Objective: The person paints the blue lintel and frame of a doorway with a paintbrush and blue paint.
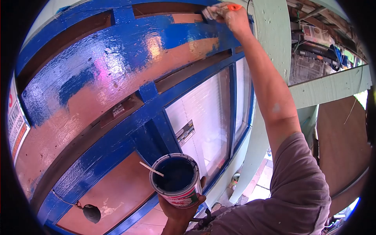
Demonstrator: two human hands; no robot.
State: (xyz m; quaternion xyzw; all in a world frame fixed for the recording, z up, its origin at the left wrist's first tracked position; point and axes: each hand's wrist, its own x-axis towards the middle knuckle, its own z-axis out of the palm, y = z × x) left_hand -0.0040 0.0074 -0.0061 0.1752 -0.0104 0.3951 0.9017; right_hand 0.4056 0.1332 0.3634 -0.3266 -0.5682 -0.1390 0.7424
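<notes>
My left hand [178,213] is wrapped round a paint can [186,199] from below, low in the middle of the view. Dark blue paint [178,172] fills part of the can, and a pale stick [150,168] leans out over its rim. Up at the top right, my right hand [236,21] grips a paintbrush [213,13] with an orange handle end. The bristles are right at the upper slot of the wooden frame [129,29]. Wet, glossy blue covers much of that wood, with bare pinkish-brown patches between.
A window [201,113] with blue frames lies below the boards. A pale green post [272,47] and beam [333,84] stand at the right. A dark round object [91,213] hangs at lower left, and a printed sign [16,123] is at the left edge.
</notes>
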